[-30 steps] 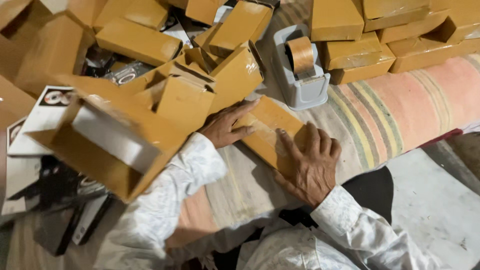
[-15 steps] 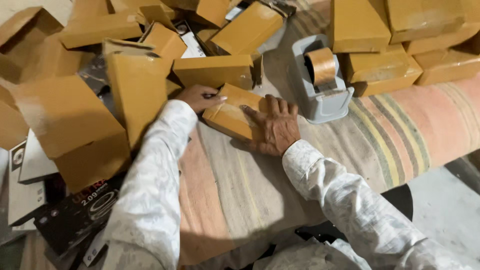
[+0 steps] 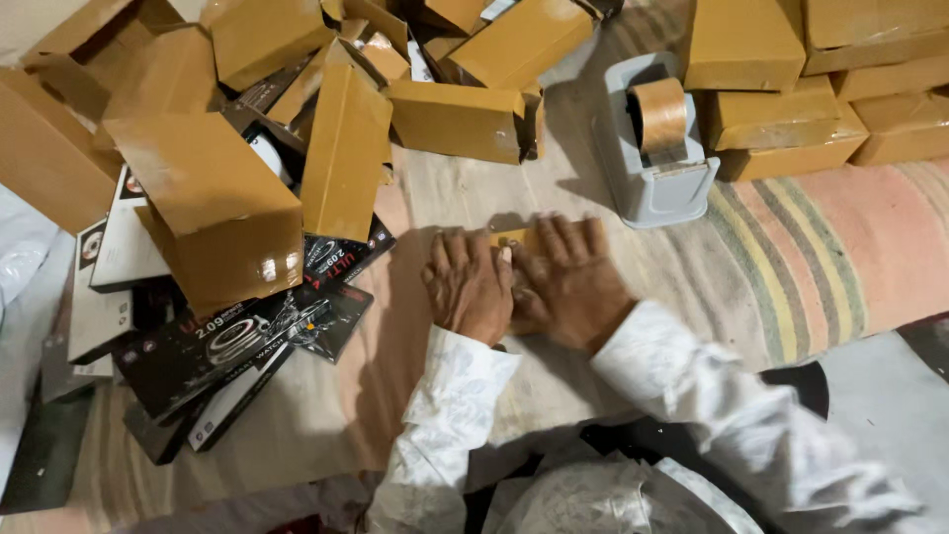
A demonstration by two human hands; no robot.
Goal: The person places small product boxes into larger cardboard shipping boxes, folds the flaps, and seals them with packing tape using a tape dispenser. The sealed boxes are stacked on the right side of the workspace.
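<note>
My left hand (image 3: 467,287) and my right hand (image 3: 566,279) lie side by side, palms down, pressing on a small tan cardboard box (image 3: 512,238). Only a sliver of the box shows between the fingers. The box rests on a striped cloth (image 3: 791,267) that covers the floor. A grey tape dispenser (image 3: 652,158) with a roll of brown tape (image 3: 659,113) stands just beyond my right hand. Both arms wear white patterned sleeves.
A heap of tan cardboard boxes (image 3: 213,208) rises at the left, over dark printed product boxes (image 3: 237,341). More tan boxes (image 3: 460,119) lie behind the hands, and stacked ones (image 3: 791,109) fill the upper right. Bare floor (image 3: 890,415) shows at lower right.
Both hands have come together flat on top of the box, covering it almost fully. The camera view has shifted, so the box pile sits further left and the dispenser is nearer centre.
</note>
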